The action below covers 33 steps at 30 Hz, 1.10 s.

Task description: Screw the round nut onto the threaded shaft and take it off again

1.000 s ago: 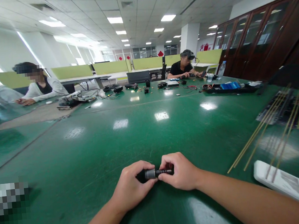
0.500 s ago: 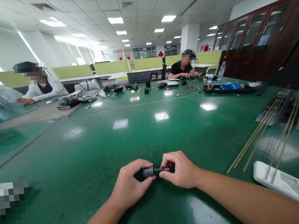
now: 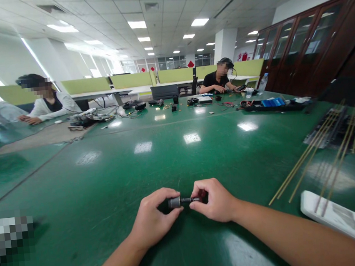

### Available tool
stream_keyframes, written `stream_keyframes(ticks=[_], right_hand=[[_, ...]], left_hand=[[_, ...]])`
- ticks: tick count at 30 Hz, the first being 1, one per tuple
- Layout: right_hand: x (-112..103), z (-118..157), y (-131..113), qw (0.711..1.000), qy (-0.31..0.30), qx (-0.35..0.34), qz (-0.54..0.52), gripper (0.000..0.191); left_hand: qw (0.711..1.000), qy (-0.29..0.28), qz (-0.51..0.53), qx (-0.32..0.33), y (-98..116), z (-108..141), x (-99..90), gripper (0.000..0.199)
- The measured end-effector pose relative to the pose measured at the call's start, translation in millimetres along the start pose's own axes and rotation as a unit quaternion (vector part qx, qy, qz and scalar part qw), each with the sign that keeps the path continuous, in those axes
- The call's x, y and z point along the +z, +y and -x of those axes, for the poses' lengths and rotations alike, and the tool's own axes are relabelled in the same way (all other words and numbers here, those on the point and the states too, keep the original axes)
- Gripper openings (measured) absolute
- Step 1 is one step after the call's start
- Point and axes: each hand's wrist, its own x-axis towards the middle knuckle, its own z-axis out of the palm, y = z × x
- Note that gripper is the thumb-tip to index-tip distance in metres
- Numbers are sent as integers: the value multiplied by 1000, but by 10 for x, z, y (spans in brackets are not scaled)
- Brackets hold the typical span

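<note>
My left hand (image 3: pixel 155 214) grips a short dark grey cylinder (image 3: pixel 174 202) between thumb and fingers. From its right end a thin dark shaft (image 3: pixel 188 199) with ring-like bands runs sideways toward my right hand (image 3: pixel 213 200). The thumb and curled forefinger of that hand pinch the shaft's far end, and its tip is partly hidden by the fingers. Both hands are just over the green tabletop (image 3: pixel 155 164), close to its near side. The exact kind of the part is too small to tell.
Thin brass-coloured rods (image 3: pixel 302 158) and a white elongated case (image 3: pixel 342 217) lie at the right. A pixelated object (image 3: pixel 5 237) is at the left edge. Across the table are cluttered parts (image 3: pixel 91 116), a black tray (image 3: pixel 272 105) and two seated people.
Both hands keep their hold and have barely shifted. The cylinder sits very slightly farther left, and a little more of the shaft shows beside it.
</note>
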Motion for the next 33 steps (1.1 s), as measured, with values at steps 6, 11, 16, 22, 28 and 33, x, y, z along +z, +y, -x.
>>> stream_keyframes(ticks=[6, 11, 16, 22, 28, 33], right_hand=[[2, 2, -8, 1000, 3, 2, -1, 9], [-2, -3, -5, 1000, 12, 12, -3, 9], [-2, -5, -1, 1000, 13, 16, -3, 10], [-4, 0, 12, 1000, 14, 19, -11, 10], [-15, 9, 33, 1000, 20, 18, -13, 10], [-48, 25, 27, 999, 32, 13, -6, 10]], left_hand=[[1000, 4, -2, -5, 13, -2, -10, 27], [1000, 5, -8, -8, 15, -6, -18, 27], [1000, 11, -10, -10, -3, 0, -24, 28], [1000, 9, -7, -14, 1, 4, -34, 28], [1000, 11, -13, -13, -12, -12, -47, 27], [999, 14, -22, -20, -28, -13, -60, 27]])
